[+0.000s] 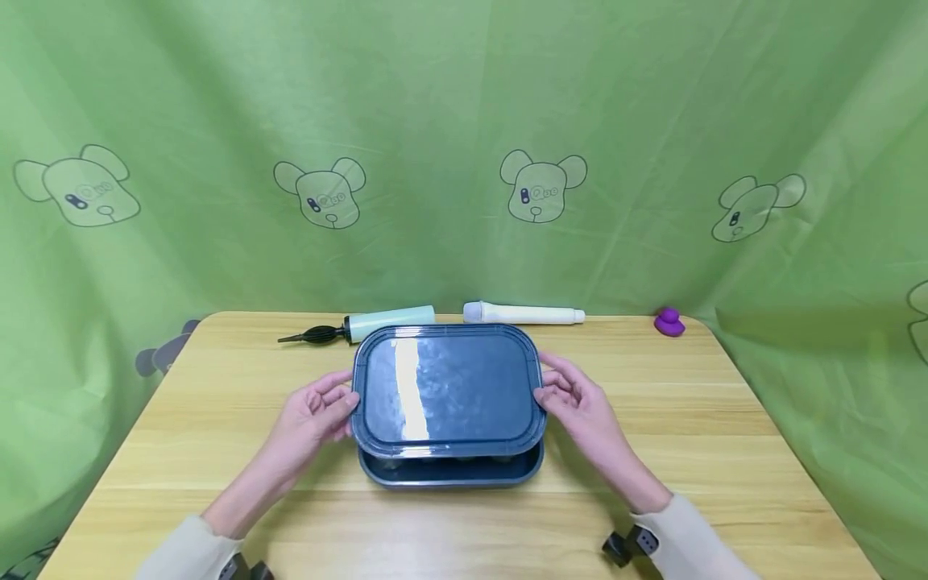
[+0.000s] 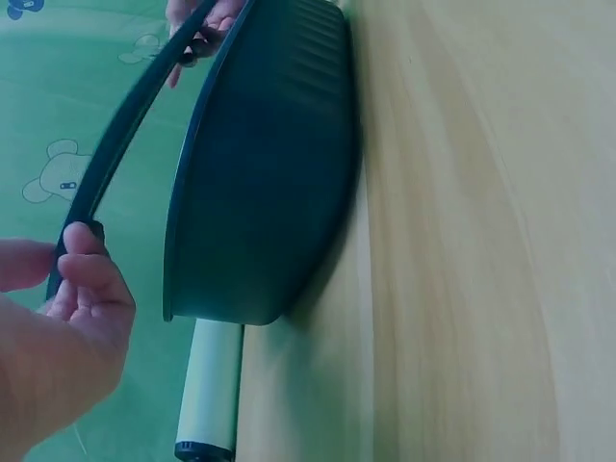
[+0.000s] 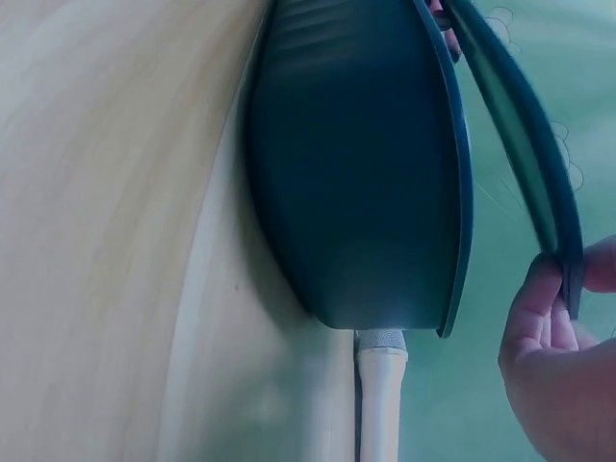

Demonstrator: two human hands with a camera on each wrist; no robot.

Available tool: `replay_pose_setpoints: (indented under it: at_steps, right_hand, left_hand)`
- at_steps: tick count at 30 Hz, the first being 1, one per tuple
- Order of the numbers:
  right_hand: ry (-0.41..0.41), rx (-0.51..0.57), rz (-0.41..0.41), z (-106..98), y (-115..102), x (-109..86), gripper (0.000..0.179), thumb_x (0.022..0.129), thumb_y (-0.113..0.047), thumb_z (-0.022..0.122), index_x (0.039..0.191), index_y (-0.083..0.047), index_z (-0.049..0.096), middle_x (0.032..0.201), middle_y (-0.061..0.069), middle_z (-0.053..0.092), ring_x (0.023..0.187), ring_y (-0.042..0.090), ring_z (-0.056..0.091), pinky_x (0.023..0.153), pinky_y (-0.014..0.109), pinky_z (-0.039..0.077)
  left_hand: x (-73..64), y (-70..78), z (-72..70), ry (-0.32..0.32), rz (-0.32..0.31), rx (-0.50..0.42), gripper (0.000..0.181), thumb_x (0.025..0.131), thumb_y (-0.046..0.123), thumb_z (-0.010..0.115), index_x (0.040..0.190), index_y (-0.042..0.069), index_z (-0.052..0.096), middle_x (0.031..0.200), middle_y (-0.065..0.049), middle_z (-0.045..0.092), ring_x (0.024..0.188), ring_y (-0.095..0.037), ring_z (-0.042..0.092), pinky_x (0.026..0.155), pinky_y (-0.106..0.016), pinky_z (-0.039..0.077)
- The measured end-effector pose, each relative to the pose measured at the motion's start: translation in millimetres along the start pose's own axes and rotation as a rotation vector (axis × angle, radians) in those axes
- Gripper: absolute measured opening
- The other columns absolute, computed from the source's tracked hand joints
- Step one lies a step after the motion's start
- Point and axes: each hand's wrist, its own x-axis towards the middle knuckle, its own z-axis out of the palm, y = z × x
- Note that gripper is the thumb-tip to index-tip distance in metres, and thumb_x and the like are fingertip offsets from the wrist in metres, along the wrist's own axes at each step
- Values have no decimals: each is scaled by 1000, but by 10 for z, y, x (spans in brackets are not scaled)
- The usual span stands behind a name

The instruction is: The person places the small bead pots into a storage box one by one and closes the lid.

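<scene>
A dark blue rectangular lid (image 1: 471, 387) with rounded corners is held above a matching dark blue box (image 1: 453, 475). In the head view the lid covers most of the box, and only the box's near rim and a dark strip of its inside show. My left hand (image 1: 322, 411) pinches the lid's left edge between thumb and fingers. At the opposite edge my right hand (image 1: 576, 407) pinches it the same way. Both wrist views show the lid raised off the box (image 2: 260, 173), with a gap between them. The box stands on the table; what lies inside is mostly hidden.
Along the table's (image 1: 217, 451) back edge lie a pale blue hand pump (image 1: 391, 320) with a black nozzle, a white microphone (image 1: 525, 313) and a small purple object (image 1: 669, 322). A green curtain (image 1: 435, 121) with bear faces hangs behind and at the sides.
</scene>
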Motion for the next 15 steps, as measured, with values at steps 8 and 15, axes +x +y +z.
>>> replay_pose_setpoints:
  at_steps: [8, 15]
  right_hand:
    - [125, -68, -40, -68, -27, -37, 20, 106, -8, 74, 116, 9, 77, 95, -3, 72, 86, 8, 64, 77, 19, 55]
    - [37, -41, -102, -138, -18, -77, 20, 108, -6, 71, 116, 10, 78, 91, 15, 79, 76, 15, 73, 67, 27, 60]
  left_hand:
    - [0, 116, 56, 69, 129, 165, 24, 106, 4, 71, 123, -13, 71, 91, -8, 73, 74, -15, 63, 65, -26, 55]
    - [-36, 175, 2, 36, 231, 216, 20, 107, 2, 70, 125, 0, 77, 87, -11, 73, 71, -16, 68, 55, -27, 55]
